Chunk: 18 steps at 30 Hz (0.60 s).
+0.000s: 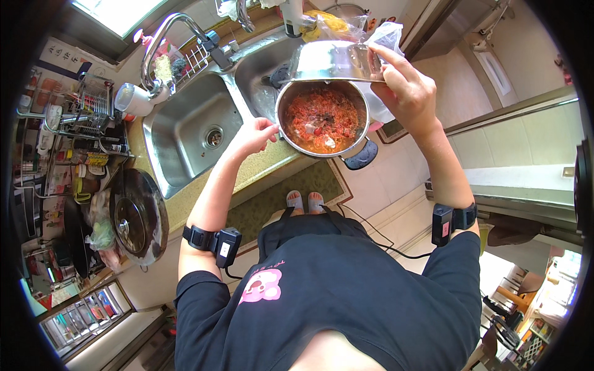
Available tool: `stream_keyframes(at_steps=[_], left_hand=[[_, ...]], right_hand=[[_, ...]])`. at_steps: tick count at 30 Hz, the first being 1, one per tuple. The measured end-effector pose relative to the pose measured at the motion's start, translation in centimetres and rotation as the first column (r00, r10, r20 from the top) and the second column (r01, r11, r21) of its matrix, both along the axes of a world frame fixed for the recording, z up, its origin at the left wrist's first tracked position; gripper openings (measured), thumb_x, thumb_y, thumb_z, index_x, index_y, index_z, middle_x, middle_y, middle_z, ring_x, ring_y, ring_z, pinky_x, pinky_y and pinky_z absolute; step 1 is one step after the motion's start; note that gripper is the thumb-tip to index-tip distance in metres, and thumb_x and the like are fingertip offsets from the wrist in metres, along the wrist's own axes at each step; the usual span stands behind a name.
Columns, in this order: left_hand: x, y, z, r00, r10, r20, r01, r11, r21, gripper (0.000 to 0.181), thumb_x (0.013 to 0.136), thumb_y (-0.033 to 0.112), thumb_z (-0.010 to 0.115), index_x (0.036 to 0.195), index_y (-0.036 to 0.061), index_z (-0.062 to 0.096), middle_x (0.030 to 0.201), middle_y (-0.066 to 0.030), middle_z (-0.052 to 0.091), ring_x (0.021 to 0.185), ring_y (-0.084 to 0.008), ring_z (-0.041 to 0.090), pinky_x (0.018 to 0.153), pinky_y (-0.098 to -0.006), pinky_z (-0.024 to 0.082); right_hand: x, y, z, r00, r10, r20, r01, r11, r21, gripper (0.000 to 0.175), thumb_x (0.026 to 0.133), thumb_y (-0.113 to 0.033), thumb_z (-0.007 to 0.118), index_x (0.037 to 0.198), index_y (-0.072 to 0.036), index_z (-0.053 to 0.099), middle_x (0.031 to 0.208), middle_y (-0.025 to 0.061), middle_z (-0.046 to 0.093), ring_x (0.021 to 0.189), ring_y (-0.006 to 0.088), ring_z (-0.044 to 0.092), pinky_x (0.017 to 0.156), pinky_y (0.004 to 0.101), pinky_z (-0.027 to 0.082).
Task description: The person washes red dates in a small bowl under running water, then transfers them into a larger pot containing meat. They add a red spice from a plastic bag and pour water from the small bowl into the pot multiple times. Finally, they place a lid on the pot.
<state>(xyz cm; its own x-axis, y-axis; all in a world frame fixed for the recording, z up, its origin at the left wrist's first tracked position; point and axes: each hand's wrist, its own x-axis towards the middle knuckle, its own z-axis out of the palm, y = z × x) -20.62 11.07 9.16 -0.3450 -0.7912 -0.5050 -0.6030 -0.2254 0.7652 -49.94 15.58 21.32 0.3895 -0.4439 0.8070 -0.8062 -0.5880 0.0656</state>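
In front of me is a metal pot (344, 150) of red, oily food in broth, with pale chunks and red pieces showing. My right hand (408, 88) grips a shiny steel bowl (332, 60) by its right side. The bowl is tipped over the pot's far rim, and its inside is hidden from me. My left hand (255, 137) is at the pot's left side, its thumb and fingertips touching the rim there. A black side handle (362, 155) sticks out at the pot's lower right.
A double steel sink (190, 134) with a curved faucet (178, 21) lies left of and behind the pot. A large lidded pan (137, 215) stands at the counter's left end, near a crowded rack (93, 111). Plastic bags (387, 37) are behind the bowl. A cable (394, 250) runs beside me.
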Motion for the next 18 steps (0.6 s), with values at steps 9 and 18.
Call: stream_keyframes(at_steps=[9,18], left_hand=[[1.1,-0.2,0.6,0.999,-0.014,-0.036,0.013,0.999,-0.035,0.026,0.083,0.026,0.055,0.092,0.0020,0.057,0.073,-0.0027,0.060,0.045,-0.0040,0.044,0.040,-0.0188,0.035],[5.1,-2.6,1.2,0.987,-0.096,-0.130,0.092,0.995,-0.031,0.030,0.085,0.029,0.052,0.096,0.0009,0.057,0.077,-0.0040,0.060,0.052,-0.0058,0.049,0.045,-0.0208,0.040]], right_hand=[[0.3,0.3,-1.4,0.977,-0.191,0.096,0.167,0.962,0.215,0.014,0.065,-0.008,0.064,0.077,-0.005,0.058,0.100,0.0074,0.062,0.075,0.0242,0.062,0.062,0.0314,0.050],[-0.3,-2.0,-1.5,0.638,-0.719,0.278,0.036,0.388,0.921,0.020,0.072,-0.021,0.057,0.070,0.000,0.058,0.062,0.0075,0.058,0.054,0.0142,0.060,0.050,0.0275,0.051]])
